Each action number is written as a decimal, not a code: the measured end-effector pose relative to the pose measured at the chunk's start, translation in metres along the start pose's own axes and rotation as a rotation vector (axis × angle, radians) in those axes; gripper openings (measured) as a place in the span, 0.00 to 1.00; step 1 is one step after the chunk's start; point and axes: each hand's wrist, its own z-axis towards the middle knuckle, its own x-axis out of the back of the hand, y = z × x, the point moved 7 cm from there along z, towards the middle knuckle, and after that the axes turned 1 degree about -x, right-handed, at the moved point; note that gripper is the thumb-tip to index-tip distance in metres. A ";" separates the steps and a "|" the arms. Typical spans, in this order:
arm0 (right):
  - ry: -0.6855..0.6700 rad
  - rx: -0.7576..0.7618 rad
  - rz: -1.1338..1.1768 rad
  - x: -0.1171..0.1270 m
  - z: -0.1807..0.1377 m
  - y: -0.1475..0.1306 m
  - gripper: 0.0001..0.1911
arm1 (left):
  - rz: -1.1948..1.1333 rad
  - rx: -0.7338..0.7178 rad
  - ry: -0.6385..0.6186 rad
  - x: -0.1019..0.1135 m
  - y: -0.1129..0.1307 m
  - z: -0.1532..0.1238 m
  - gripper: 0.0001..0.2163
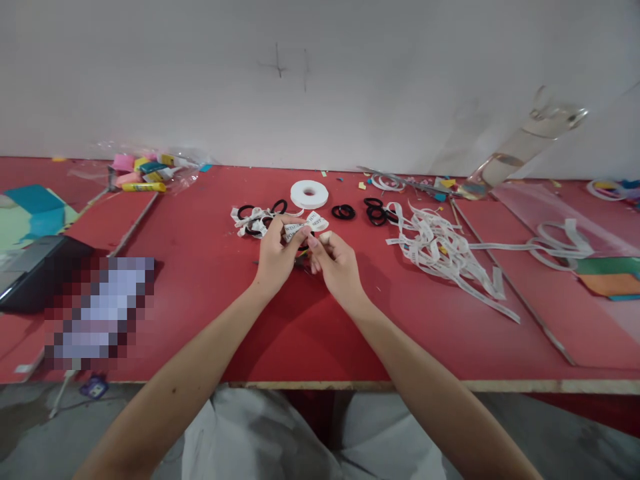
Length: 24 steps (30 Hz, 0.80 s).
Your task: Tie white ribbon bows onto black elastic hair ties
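Observation:
My left hand (pixel 277 252) and my right hand (pixel 336 261) meet over the middle of the red table (pixel 200 280). Both pinch a white printed ribbon label (pixel 299 228) with a black hair tie partly hidden between the fingers. Just beyond the left hand lies a small heap of black hair ties with white labels (pixel 254 221). A white tape roll (pixel 309 194) lies flat further back. Loose black hair ties (pixel 343 212) and another group of black hair ties (pixel 379 212) lie to its right. A tangle of cut white printed ribbon strips (pixel 443 250) spreads to the right of my right hand.
A clear bag of coloured items (pixel 145 171) sits at the back left. A dark tablet-like object (pixel 30 270) and a blurred patch lie at the left. A clear bottle (pixel 523 143) leans against the wall at the back right. Coloured sheets (pixel 607 277) lie at the right edge.

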 end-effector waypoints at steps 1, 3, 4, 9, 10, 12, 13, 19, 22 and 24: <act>-0.010 0.006 0.000 -0.001 0.000 -0.001 0.20 | 0.008 -0.011 0.008 0.001 0.000 0.000 0.10; -0.030 0.021 0.013 -0.002 -0.001 -0.002 0.20 | 0.025 -0.023 0.022 0.002 0.001 0.000 0.11; -0.039 0.029 0.023 -0.003 -0.001 -0.003 0.20 | 0.032 -0.029 0.030 0.003 0.002 0.000 0.11; -0.059 0.053 -0.001 -0.005 -0.002 -0.004 0.19 | 0.013 -0.022 0.066 0.005 0.002 0.002 0.12; -0.055 0.052 -0.021 -0.004 -0.003 -0.004 0.19 | 0.010 -0.009 0.064 0.004 0.001 0.002 0.12; -0.040 0.047 -0.055 -0.003 -0.003 -0.003 0.19 | 0.019 0.016 0.042 0.003 -0.002 0.002 0.11; -0.037 0.042 -0.067 -0.003 -0.004 -0.002 0.19 | 0.026 0.027 0.024 0.002 -0.003 0.002 0.11; -0.071 -0.033 -0.063 -0.005 -0.003 0.008 0.17 | 0.011 0.056 -0.074 -0.003 -0.004 0.004 0.09; -0.085 -0.032 -0.059 -0.005 -0.002 0.008 0.15 | -0.006 0.062 -0.074 -0.002 -0.003 0.006 0.09; -0.115 -0.016 -0.068 -0.006 -0.002 0.006 0.14 | -0.035 0.079 -0.051 0.000 -0.007 0.007 0.09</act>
